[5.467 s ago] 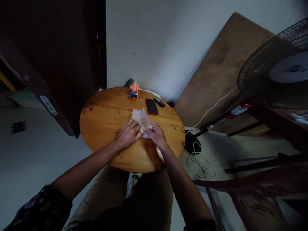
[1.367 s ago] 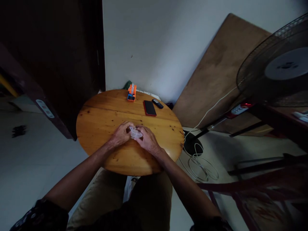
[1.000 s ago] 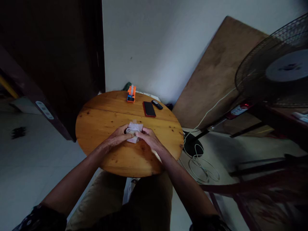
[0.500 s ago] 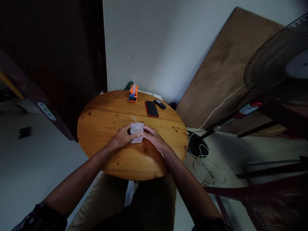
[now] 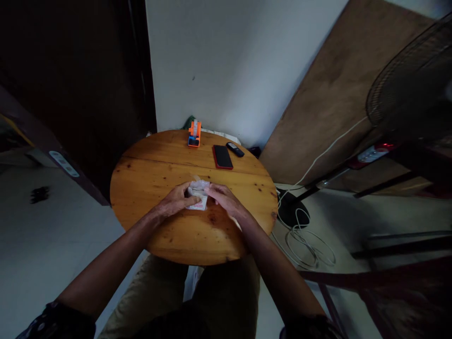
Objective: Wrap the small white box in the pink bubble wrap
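Observation:
On the round wooden table a small white box with pinkish print sits between my hands. Crumpled clear wrap or tape seems to cover its top; the exact material is hard to make out. My left hand grips the box from the left, thumb lying across its near side. At the upper right corner, my right hand has its fingers closed on the clear wrapping. A pale strip sticks out just beyond the box.
Farther back stand an orange tape dispenser, a dark phone with a red edge and a black remote. A fan and a coiled white cable are to the right. A wall rises behind the table.
My right thumb has moved off the front of the box up to its top right corner, uncovering more of the print. The left hand keeps its hold. The view has shifted slightly.

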`<state>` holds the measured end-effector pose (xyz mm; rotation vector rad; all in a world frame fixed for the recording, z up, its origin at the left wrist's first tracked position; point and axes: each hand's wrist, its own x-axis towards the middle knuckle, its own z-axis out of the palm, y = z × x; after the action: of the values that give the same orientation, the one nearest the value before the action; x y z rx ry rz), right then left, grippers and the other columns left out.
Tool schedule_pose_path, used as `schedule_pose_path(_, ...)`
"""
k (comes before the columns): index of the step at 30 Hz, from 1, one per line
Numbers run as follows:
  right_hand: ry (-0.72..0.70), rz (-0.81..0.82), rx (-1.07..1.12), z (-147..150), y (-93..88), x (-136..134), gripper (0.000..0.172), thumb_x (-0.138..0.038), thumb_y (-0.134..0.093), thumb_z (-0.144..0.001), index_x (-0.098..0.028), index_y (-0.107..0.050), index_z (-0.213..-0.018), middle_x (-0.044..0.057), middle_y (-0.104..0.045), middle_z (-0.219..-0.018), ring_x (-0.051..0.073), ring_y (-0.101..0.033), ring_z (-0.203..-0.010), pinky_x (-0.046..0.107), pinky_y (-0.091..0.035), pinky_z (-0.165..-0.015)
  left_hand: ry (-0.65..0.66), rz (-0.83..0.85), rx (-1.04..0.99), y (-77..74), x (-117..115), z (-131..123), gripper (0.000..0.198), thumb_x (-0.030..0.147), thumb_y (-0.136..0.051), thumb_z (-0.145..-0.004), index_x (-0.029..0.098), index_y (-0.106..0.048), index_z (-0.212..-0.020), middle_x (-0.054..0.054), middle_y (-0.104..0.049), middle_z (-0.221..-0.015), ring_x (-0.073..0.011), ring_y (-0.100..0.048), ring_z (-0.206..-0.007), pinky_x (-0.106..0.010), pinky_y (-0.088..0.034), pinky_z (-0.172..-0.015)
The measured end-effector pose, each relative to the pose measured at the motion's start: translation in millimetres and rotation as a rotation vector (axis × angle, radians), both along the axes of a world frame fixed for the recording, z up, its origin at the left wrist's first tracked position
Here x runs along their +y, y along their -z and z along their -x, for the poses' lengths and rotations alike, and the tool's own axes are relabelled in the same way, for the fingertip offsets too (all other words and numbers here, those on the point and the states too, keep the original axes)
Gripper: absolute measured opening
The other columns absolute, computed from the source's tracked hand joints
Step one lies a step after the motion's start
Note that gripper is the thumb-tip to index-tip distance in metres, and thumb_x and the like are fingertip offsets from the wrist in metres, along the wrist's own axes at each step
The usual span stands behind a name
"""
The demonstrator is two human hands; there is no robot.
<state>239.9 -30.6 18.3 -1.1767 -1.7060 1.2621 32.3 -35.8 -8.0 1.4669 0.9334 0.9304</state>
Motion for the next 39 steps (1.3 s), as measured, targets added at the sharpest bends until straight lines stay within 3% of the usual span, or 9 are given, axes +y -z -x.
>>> schedule_pose_path(4, 0.041, -0.083, 0.015, 4.0, 0.7, 3.3, 0.027, -0.047, -0.067, -0.081, -0.020, -0.068, -0.079, -0.002, -0.062, -0.073, 0.014, -0.054, -0.070, 0.027, -0.041, -0.069, -0.028, 0.023, -0.031, 2.5, 2.4, -3.0, 0.057, 0.042, -0.080, -0.070, 0.018, -0.066, -0.120, -0.007, -0.073, -0.110, -0.0214, -0.068, -0.095, -0.033, -0.053, -0.086)
schedule_pose_path(10, 0.062, -0.192, -0.022, 7.0, 7.0, 2.2, 0.029, -0.047, -0.062, -0.084, -0.020, -0.071, -0.083, 0.000, -0.067, -0.079, 0.017, -0.060, -0.077, 0.028, -0.042, -0.072, -0.046, 0.121, -0.107, -9.0, -3.1, -6.0, 0.051, 0.036, -0.083, -0.064, 0.016, -0.067, -0.108, -0.005, -0.073, -0.102, -0.0186, -0.068, -0.089, -0.032, -0.053, -0.086)
schedule_pose_path(15, 0.061, -0.283, -0.114, 3.7, -2.2, -0.8, 0.029, -0.047, -0.064, -0.084, -0.019, -0.073, -0.088, 0.003, -0.068, -0.086, 0.018, -0.060, -0.079, 0.029, -0.042, -0.069, -0.040, 0.153, -0.110, -10.9, -3.4, -5.3, 0.049, 0.032, -0.083, -0.061, 0.016, -0.067, -0.104, -0.003, -0.073, -0.096, -0.0171, -0.067, -0.084, -0.030, -0.053, -0.081)
schedule_pose_path(18, 0.059, -0.227, -0.121, 10.3, -9.3, -0.2, 0.031, -0.047, -0.067, -0.081, -0.020, -0.072, -0.094, 0.002, -0.067, -0.085, 0.016, -0.059, -0.076, 0.028, -0.043, -0.069, -0.048, 0.108, -0.077, -9.3, -2.1, -4.6, 0.045, 0.032, -0.081, -0.063, 0.017, -0.068, -0.103, -0.002, -0.072, -0.096, -0.0176, -0.066, -0.085, -0.030, -0.053, -0.080)
schedule_pose_path(24, 0.132, -0.148, 0.029, 27.9, -10.6, 6.8, 0.028, -0.048, -0.065, -0.079, -0.021, -0.067, -0.081, 0.000, -0.063, -0.075, 0.016, -0.054, -0.071, 0.028, -0.044, -0.068, -0.046, 0.064, -0.079, -2.6, 1.0, -5.3, 0.047, 0.031, -0.078, -0.065, 0.017, -0.066, -0.109, -0.003, -0.071, -0.100, -0.0187, -0.066, -0.089, -0.031, -0.052, -0.082)
schedule_pose_path(33, 0.174, -0.204, -0.003, 27.5, -13.4, 11.7, 0.023, -0.044, -0.061, -0.079, -0.021, -0.060, -0.076, -0.002, -0.056, -0.070, 0.014, -0.050, -0.068, 0.028, -0.041, -0.067, -0.079, 0.006, -0.085, 1.5, 4.1, -5.5, 0.050, 0.031, -0.076, -0.068, 0.018, -0.063, -0.114, -0.005, -0.071, -0.106, -0.0189, -0.065, -0.093, -0.032, -0.052, -0.085)
schedule_pose_path(39, 0.176, -0.015, 0.096, 30.3, -19.4, 14.3, 0.030, -0.049, -0.068, -0.073, -0.021, -0.059, -0.072, -0.003, -0.056, -0.067, 0.013, -0.049, -0.065, 0.028, -0.040, -0.064, -0.057, 0.024, -0.158, 2.3, 4.8, -7.2, 0.059, 0.028, -0.078, -0.064, 0.017, -0.058, -0.119, -0.007, -0.070, -0.114, -0.0203, -0.066, -0.100, -0.034, -0.051, -0.091)
